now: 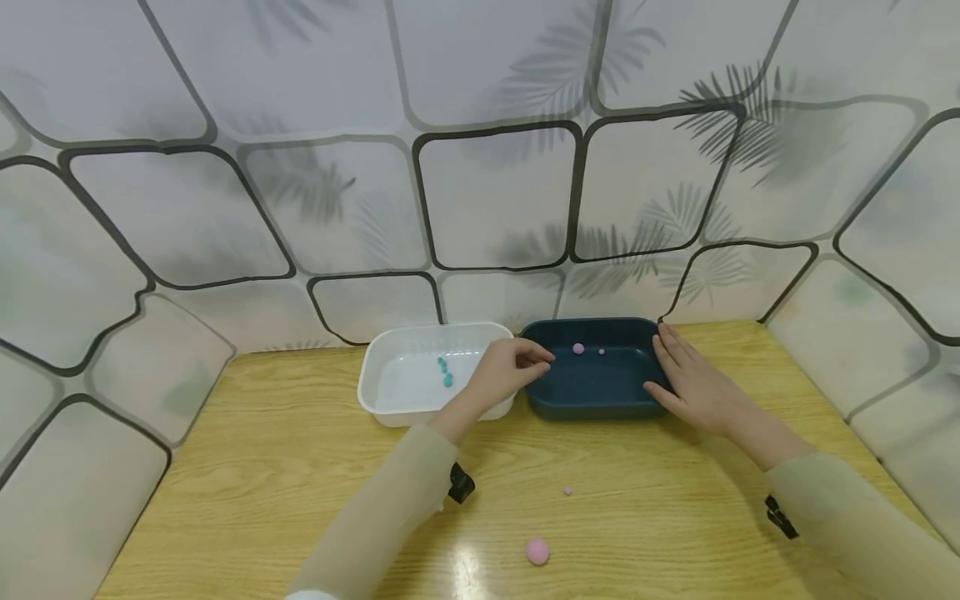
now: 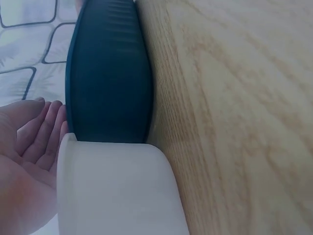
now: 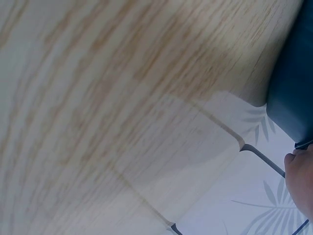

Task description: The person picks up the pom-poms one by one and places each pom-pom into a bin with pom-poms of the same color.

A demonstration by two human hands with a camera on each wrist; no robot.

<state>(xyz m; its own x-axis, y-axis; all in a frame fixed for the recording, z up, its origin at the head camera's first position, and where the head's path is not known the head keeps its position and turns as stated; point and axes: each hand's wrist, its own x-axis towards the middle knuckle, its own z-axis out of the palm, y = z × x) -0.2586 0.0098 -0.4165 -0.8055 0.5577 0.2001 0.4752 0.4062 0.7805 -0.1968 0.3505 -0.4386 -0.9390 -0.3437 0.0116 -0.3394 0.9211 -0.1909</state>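
A white basin (image 1: 386,413) and a dark blue basin (image 1: 592,412) stand side by side on the table. My left hand (image 1: 504,371) reaches over the white basin's right rim, with its fingertips above the blue basin's left end. Its fingers are loosely bent, and the left wrist view shows a bare palm (image 2: 29,186) beside the rims. My right hand (image 1: 705,390) lies with straight fingers along the right rim of the blue basin. Inside the blue basin are a pink ball (image 1: 578,349) and a smaller pink ball (image 1: 602,352). Several teal balls (image 1: 447,380) lie in the white basin.
On the wooden table (image 1: 285,483) in front of the basins lie a larger pink ball (image 1: 537,551) and a tiny pink ball (image 1: 567,491). A patterned wall covering (image 1: 495,200) rises right behind the basins and along both sides.
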